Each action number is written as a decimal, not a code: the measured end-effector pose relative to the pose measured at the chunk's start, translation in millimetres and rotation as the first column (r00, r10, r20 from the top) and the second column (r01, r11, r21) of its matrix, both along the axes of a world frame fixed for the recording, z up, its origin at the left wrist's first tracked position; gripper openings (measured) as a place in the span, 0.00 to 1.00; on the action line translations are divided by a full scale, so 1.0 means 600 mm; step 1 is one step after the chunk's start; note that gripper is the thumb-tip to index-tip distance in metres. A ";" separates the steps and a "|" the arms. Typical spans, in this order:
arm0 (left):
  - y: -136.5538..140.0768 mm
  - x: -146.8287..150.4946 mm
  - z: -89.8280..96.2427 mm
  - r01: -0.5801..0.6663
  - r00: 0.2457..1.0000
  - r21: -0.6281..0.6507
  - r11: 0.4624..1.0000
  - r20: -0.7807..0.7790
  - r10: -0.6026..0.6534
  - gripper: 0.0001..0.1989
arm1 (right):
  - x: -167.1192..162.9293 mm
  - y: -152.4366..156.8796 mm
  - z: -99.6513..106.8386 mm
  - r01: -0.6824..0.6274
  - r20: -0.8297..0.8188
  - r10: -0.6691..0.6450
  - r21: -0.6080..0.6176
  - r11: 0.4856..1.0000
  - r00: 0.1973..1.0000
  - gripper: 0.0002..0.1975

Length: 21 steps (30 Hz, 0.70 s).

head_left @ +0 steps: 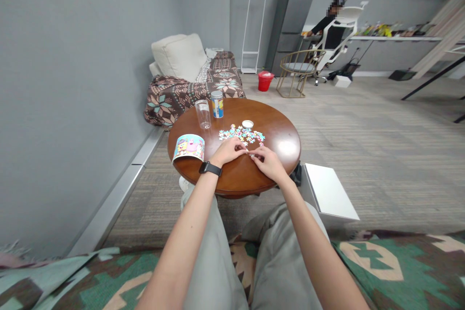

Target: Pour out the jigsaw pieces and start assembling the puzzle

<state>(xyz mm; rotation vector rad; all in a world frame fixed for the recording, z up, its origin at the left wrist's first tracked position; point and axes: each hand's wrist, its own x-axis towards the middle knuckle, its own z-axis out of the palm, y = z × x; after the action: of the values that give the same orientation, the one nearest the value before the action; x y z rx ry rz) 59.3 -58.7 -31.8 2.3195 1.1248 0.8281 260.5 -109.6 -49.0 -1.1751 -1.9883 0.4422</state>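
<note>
Close together over the front of the round wooden table [232,177], my two hands have their fingertips nearly touching. My left hand [229,151], with a dark watch on its wrist, pinches a small pale puzzle piece [247,150]. Bent fingers of my right hand [269,161] close on another small piece [252,156], partly hidden by the fingertips. Just beyond them lies a spread of loose, multicoloured jigsaw pieces [236,132]. A round lid [247,124] rests at the far edge of this spread. The print on the held pieces is too small to make out.
A curved cartoon picture card [189,147] stands at the table's left. Behind it are a clear jar [203,115] and a printed can [217,105]. A white box [330,190] sits right of the table. Farther off are a red bin [265,81] and a seated person [325,22].
</note>
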 end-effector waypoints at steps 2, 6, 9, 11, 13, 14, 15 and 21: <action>0.002 0.000 -0.002 -0.006 1.000 -0.018 1.000 0.012 0.007 0.05 | 0.000 0.002 -0.002 0.013 -0.016 -0.013 -0.014 1.000 1.000 0.08; 0.003 -0.002 -0.002 -0.002 1.000 -0.023 1.000 -0.002 0.002 0.06 | 0.001 0.003 -0.005 0.034 -0.058 -0.036 -0.046 0.998 0.998 0.07; 0.002 -0.003 0.000 0.021 1.000 -0.017 1.000 -0.019 -0.022 0.07 | 0.001 0.003 -0.006 0.056 -0.069 -0.061 -0.069 0.996 0.996 0.08; 0.001 -0.004 0.001 0.026 0.999 -0.022 0.999 -0.019 -0.027 0.07 | 0.001 0.003 -0.007 0.062 -0.067 -0.067 -0.070 0.996 0.995 0.07; 0.001 -0.004 0.002 0.026 1.000 -0.032 0.999 -0.013 -0.026 0.07 | 0.001 0.003 -0.007 0.055 -0.060 -0.059 -0.057 0.997 0.996 0.06; 0.000 -0.004 0.003 0.025 1.000 -0.036 0.999 -0.010 -0.025 0.07 | 0.001 0.003 -0.007 0.046 -0.055 -0.049 -0.049 0.998 0.997 0.06; 0.000 -0.004 0.003 0.025 1.000 -0.037 0.999 -0.009 -0.025 0.08 | 0.001 0.003 -0.006 0.038 -0.049 -0.040 -0.043 0.998 0.998 0.06; -0.001 -0.004 0.003 0.032 0.999 -0.027 0.999 -0.020 -0.033 0.07 | 0.002 0.004 -0.009 0.056 -0.036 -0.056 -0.019 0.998 0.998 0.06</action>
<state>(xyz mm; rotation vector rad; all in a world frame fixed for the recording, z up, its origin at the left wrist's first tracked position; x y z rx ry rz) 56.9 -59.5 -29.9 2.3229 1.0971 0.7741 261.5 -107.2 -54.3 -1.2226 -1.9194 0.4509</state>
